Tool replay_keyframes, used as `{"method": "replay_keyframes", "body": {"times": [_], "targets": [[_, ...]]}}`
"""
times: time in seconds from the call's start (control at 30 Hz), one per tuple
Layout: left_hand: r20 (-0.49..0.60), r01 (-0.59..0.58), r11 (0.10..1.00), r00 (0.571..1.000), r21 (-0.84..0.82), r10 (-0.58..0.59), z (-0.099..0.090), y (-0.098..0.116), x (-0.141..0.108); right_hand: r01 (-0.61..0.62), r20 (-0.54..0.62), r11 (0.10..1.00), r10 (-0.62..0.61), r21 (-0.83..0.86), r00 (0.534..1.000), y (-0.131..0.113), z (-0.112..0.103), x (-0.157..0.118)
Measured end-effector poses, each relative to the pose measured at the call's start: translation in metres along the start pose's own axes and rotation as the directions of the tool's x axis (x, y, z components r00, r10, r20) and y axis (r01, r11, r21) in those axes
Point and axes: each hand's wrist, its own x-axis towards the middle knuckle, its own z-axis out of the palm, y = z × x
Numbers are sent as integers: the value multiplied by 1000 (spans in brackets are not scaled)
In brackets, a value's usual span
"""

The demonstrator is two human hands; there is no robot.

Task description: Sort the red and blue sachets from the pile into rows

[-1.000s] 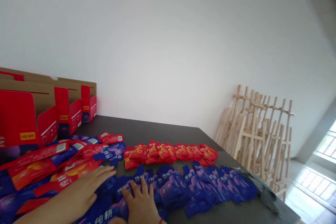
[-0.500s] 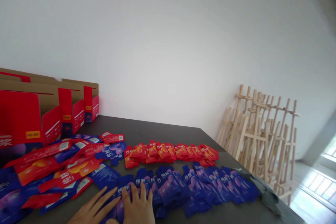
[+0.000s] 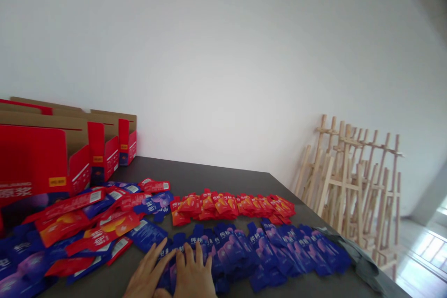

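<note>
A long overlapping row of blue sachets lies along the near part of the dark table. At its left end my left hand rests with fingers spread, touching the sachets. Right beside it, my right hand lies palm down on the same row, fingers apart. Behind runs a shorter row of red sachets. To the left is a loose, mixed heap of red and blue sachets.
Open red boxes stand at the left against the white wall. Grey crumpled cloth or plastic lies on the right edge of the dark table. Wooden easels lean beyond that edge.
The view has shifted slightly, so things appear a little further right. My left hand has moved closer to my right hand on the blue row.
</note>
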Motion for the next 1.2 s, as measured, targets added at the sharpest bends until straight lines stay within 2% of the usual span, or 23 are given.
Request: {"method": "replay_keyframes", "body": {"times": [0.1,0.2,0.23,0.3,0.37,0.43,0.5,0.67,0.8,0.9,0.97,1.1,1.2], "targets": [[119,29,997,993,-65,-21,-17,-4,13,1,-33,1000,-1,-4,999,6,3,3],[222,16,982,975,-189,27,-56,-16,38,11,-107,1000,-13,-17,994,6,-8,9],[221,-5,986,974,-166,42,-70,-19,47,19,-132,999,-22,-27,991,3,-13,13],[211,-4,1000,978,3,4,-94,-24,64,52,-160,997,-60,-59,985,-7,-26,24],[248,-42,988,969,152,3,-106,-25,75,97,-152,990,-112,-103,982,-20,-36,39],[272,-91,967,962,236,24,-104,-28,80,138,-132,980,-157,-142,979,-32,-42,57],[249,-133,959,966,250,69,-97,-33,81,154,-115,975,-174,-163,978,-37,-45,73],[132,-180,962,979,203,156,-88,-50,86,131,-88,987,-139,-90,986,-20,-44,95],[70,-143,971,989,192,132,-94,-52,91,187,-121,981,-180,52,976,-5,-33,103],[-11,-109,973,993,205,114,-97,-52,92,227,-153,968,-210,108,966,-6,-21,109],[-44,-108,968,992,229,121,-100,-51,93,247,-143,964,-232,94,962,-10,-13,112],[-27,-114,948,991,298,128,-115,-47,96,255,-65,967,-256,-20,964,-19,-4,115],[-8,-110,948,993,297,117,-121,-44,96,220,-79,972,-226,-79,971,-24,-1,113]]}}
